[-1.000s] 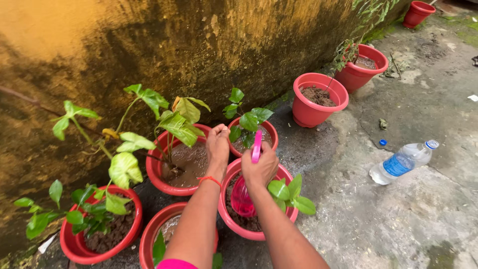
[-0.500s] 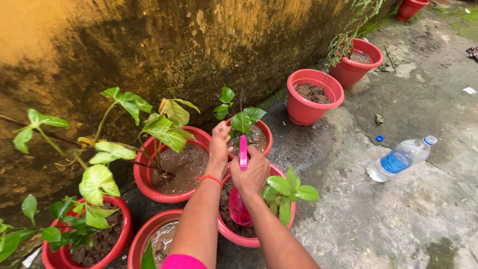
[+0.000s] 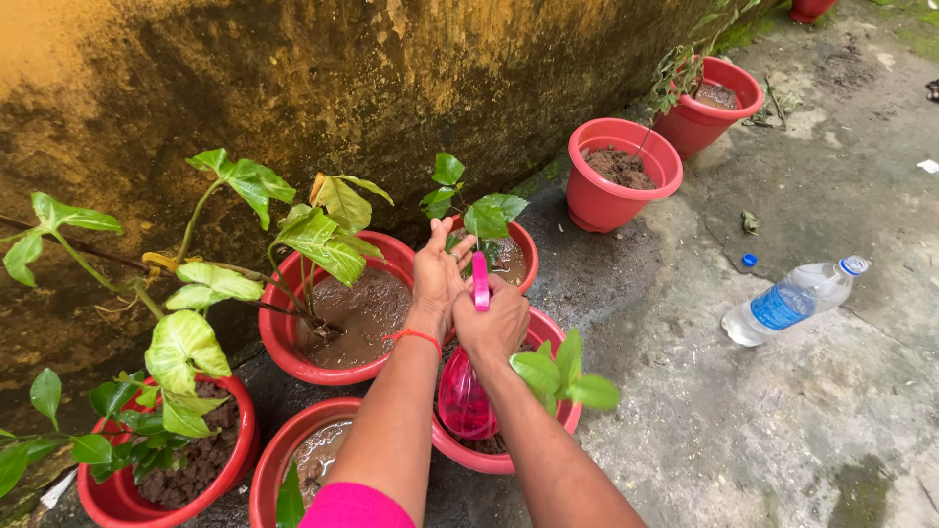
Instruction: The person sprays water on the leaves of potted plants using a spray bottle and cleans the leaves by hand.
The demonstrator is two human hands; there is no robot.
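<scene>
Red pots stand along a stained yellow wall (image 3: 293, 78) on wet concrete. Over the nearest red pot (image 3: 548, 430), the right hand (image 3: 492, 325) grips a pink spray bottle (image 3: 464, 396); the left hand (image 3: 436, 274), fingers loosely spread, rests beside its pink trigger (image 3: 480, 282).

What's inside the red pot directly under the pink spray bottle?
The red pot shows dark soil at its near edge and a small green-leaved plant on its right. The pink spray bottle, gripped by the right hand, and both forearms cover the rest.

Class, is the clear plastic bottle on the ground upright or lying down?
Lying down: the bottle rests on its side on the concrete ground, cap end pointing right.
</scene>
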